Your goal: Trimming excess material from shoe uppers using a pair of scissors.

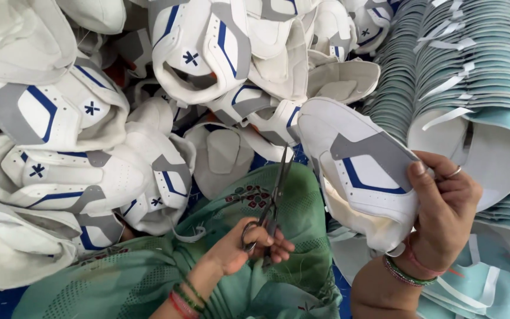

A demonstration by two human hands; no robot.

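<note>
**Scissors point up toward the held shoe upper**

The left hand (pixel 255 245) grips scissors (pixel 275 195), blades pointing up and away, tips near the white shoe upper (pixel 361 171). The right hand (pixel 444 207) clasps that upper's right edge, just right of the blades.

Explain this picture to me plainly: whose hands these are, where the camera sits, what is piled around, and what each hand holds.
There is no machine here. The single picture comes from a camera worn on a person's head, looking down at that person's own two bare hands. The left hand grips a pair of scissors, blades pointing away. The right hand holds up a white shoe upper with grey and blue panels. More such uppers are heaped in a pile ahead and to the left. On the right lie stacked teal pieces. Green patterned cloth covers the lap.
</note>
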